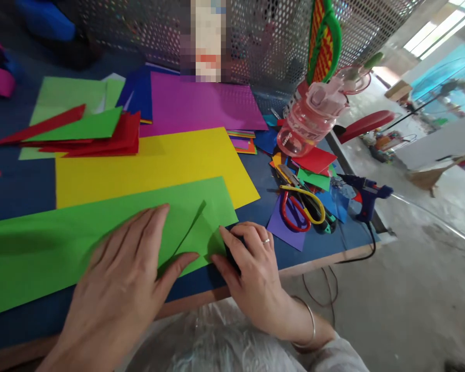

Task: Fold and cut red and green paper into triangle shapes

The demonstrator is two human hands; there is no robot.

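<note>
A long green paper sheet [62, 243] lies along the front of the blue table, its right end partly folded over into a flap [201, 232]. My left hand [127, 268] rests on the sheet with thumb and fingers apart, the thumb by the flap's lower edge. At the sheet's right end, my right hand [251, 263] pinches the paper's corner between thumb and forefinger; a ring and a bracelet are on it. Behind the green sheet is a yellow sheet [147, 165], partly covered by it.
Folded red papers [120, 137] and a purple sheet [201, 103] lie farther back. Rightward are scissors [296, 212], a pink bottle [302, 124], paper scraps [313, 178] and a corded glue gun [368, 196] near the table's right edge. A perforated metal panel [263, 41] stands behind.
</note>
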